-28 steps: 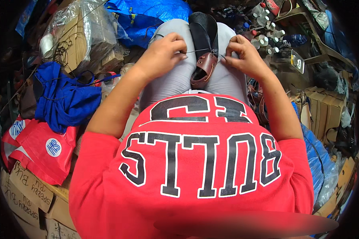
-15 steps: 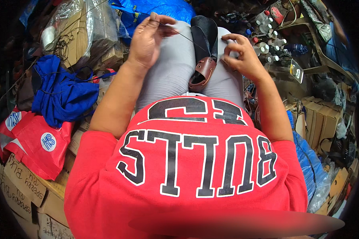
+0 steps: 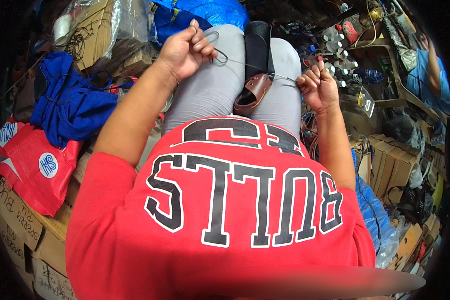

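A shoe with a brown leather upper (image 3: 259, 86) and a long black sole (image 3: 258, 42) stands between my knees, its open end toward me. My left hand (image 3: 189, 52) is closed around a dark thread (image 3: 224, 56), which loops beside the fingers and runs to the shoe. On the other side, my right hand (image 3: 319, 87) is closed with the fingers curled, at the end of a thin, pale, taut strand (image 3: 284, 77) coming from the shoe. Whether that strand is all thread or partly a needle, I cannot tell.
Several capped bottles (image 3: 335, 42) stand beyond my right knee. To the left lie a blue cloth (image 3: 72, 100), a red bag (image 3: 37, 165) and cardboard boxes (image 3: 15, 215). Another person's arm (image 3: 434, 70) shows at the far right.
My right hand has moved outward to the right, and its spread fingers have closed. A pale strand now stretches between it and the shoe. The thread by my left hand now hangs in a loop.
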The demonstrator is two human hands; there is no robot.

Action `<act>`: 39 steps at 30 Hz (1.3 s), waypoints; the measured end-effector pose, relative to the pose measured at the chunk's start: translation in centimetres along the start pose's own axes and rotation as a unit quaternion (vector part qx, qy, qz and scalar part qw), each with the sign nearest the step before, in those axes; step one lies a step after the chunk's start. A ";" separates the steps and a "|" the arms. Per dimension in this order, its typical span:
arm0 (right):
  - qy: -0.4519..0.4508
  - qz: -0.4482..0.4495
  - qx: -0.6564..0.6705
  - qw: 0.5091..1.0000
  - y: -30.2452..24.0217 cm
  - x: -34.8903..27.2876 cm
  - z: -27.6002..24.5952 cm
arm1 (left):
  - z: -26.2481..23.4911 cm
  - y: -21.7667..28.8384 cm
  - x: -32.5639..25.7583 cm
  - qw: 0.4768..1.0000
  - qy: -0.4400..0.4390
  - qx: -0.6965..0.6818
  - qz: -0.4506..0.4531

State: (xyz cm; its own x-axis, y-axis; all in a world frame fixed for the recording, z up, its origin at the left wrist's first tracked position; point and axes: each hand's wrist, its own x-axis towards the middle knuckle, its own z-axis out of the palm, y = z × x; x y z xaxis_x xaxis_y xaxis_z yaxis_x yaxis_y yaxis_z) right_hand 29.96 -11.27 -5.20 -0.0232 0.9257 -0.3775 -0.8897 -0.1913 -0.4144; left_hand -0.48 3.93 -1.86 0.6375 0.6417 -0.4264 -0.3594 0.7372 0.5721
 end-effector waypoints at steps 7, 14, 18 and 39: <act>0.179 0.072 -0.758 0.623 -6.8 -5.3 -5.8 | -8.0 8.5 -3.8 0.759 0.048 0.642 0.096; -0.094 -0.097 -0.778 0.613 -2.4 2.6 10.2 | 5.5 -2.0 -5.5 0.564 -0.005 0.773 0.291; -0.094 -0.122 -0.929 0.337 -1.1 6.3 10.9 | 8.2 -6.6 -3.7 0.509 -0.061 0.833 0.211; 0.057 -0.167 -0.781 0.599 1.0 1.9 5.0 | 6.4 -5.9 -3.1 0.518 -0.196 0.810 0.193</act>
State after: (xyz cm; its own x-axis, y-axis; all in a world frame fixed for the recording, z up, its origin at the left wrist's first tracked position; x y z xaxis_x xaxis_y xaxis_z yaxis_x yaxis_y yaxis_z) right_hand 26.74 -8.10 -2.20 0.1473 0.9863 -0.0746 0.6786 -0.1556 -0.7179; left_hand 4.01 -3.74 0.59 0.9345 0.3493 -0.0683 0.3300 -0.7786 0.5338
